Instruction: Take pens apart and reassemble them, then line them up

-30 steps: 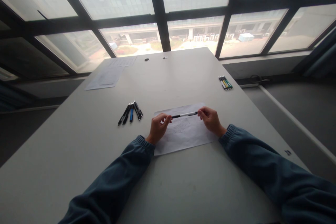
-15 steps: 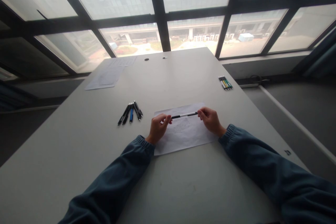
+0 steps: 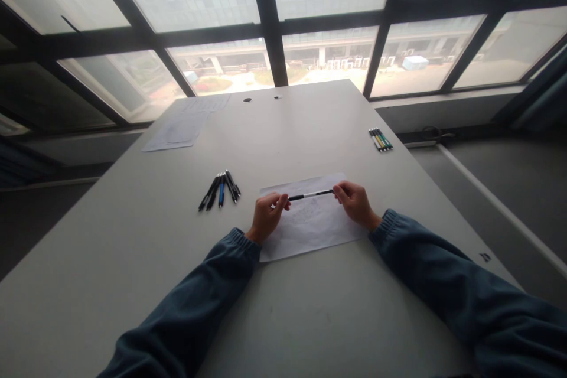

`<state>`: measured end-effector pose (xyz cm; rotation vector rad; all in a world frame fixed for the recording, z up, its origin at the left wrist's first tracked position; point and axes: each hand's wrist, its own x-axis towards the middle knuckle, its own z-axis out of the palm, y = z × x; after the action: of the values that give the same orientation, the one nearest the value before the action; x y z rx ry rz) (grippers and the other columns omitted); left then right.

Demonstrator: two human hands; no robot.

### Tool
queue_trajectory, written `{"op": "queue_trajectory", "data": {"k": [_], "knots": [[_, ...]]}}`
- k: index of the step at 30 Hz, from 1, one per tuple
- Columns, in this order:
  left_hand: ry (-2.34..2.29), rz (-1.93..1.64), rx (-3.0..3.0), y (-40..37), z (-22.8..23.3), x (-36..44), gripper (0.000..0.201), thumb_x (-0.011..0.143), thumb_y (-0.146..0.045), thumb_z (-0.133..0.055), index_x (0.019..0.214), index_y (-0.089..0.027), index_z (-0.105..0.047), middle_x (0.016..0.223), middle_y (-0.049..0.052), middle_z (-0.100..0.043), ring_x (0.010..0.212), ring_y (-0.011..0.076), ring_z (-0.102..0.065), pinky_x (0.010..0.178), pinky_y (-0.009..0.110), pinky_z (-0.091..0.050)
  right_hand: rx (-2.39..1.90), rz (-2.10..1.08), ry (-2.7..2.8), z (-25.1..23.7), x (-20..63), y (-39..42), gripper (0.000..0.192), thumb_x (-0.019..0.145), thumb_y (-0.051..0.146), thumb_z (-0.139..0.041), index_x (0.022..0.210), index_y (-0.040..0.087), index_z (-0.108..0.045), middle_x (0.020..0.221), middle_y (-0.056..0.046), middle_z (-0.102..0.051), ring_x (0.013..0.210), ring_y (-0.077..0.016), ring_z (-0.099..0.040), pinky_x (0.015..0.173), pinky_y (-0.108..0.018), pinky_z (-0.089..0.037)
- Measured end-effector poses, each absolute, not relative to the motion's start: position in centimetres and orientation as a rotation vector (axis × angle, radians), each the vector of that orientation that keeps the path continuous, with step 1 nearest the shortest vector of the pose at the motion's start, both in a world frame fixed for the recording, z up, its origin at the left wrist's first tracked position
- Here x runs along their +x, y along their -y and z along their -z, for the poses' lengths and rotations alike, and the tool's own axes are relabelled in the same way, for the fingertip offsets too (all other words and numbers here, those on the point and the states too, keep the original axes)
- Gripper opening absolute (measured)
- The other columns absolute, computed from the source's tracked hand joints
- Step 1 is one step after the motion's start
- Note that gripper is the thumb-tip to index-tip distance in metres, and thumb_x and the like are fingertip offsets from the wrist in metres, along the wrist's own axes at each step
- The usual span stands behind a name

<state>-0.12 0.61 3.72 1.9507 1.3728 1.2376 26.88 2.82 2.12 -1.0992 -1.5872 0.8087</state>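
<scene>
A black-and-white pen [image 3: 310,194] is held level, one end in each hand, over a sheet of paper [image 3: 319,230]. My left hand [image 3: 268,212] pinches its left end between thumb and fingers, and my right hand [image 3: 354,201] pinches the right end the same way. Both tips of the pen are hidden by the fingers. Faint grey marks show on the paper below it. Left of my left hand lies a loose group of pens [image 3: 220,191], several black and one blue.
The white table [image 3: 287,319] reaches to the windows. Near its right edge lies a row of coloured pens [image 3: 380,139]. More papers [image 3: 177,127] lie at the far left, and two round holes are at the far end. A small dark object [image 3: 485,257] sits at the right edge.
The pen seems turned a little about its length: less of its white part shows and more black. Both hands have stayed almost in place.
</scene>
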Motion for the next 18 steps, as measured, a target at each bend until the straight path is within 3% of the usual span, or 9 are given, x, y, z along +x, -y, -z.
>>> {"op": "queue_trajectory", "data": {"k": [11,15,18], "knots": [[-1.370,-1.244,1.955,-0.58,-3.68,-0.10,0.050,0.098,-0.046,-0.051,0.060,-0.017,-0.067,0.065,0.004,-0.070,0.061,0.0143,-0.064,0.062,0.027,-0.046,-1.087,-0.858,1.546,-1.89,26.76,-2.91,0.040,0.091,0.053,-0.059,0.072,0.018,-0.063,0.059,0.000,-0.058,0.053,-0.0121,-0.051,0.049,-0.024,-0.041],[-1.364,-1.269,1.962,-0.66,-3.51,-0.23,0.047,0.097,-0.043,-0.054,0.060,-0.017,-0.067,0.065,0.004,-0.070,0.062,0.0142,-0.064,0.064,0.027,-0.047,-0.966,-1.023,1.494,-1.99,26.57,-2.90,0.036,0.092,0.052,-0.058,0.092,0.018,-0.068,0.063,0.000,-0.061,0.053,-0.0116,-0.054,0.050,-0.024,-0.045],[-1.375,-1.268,1.972,-0.69,-3.42,-0.29,0.047,0.097,-0.043,-0.053,0.060,-0.017,-0.067,0.065,0.004,-0.070,0.061,0.0141,-0.063,0.064,0.027,-0.046,-0.908,-1.086,1.575,-2.08,26.48,-2.78,0.036,0.085,0.050,-0.069,0.102,0.018,-0.070,0.070,-0.001,-0.065,0.056,-0.0120,-0.058,0.053,-0.024,-0.048]]}}
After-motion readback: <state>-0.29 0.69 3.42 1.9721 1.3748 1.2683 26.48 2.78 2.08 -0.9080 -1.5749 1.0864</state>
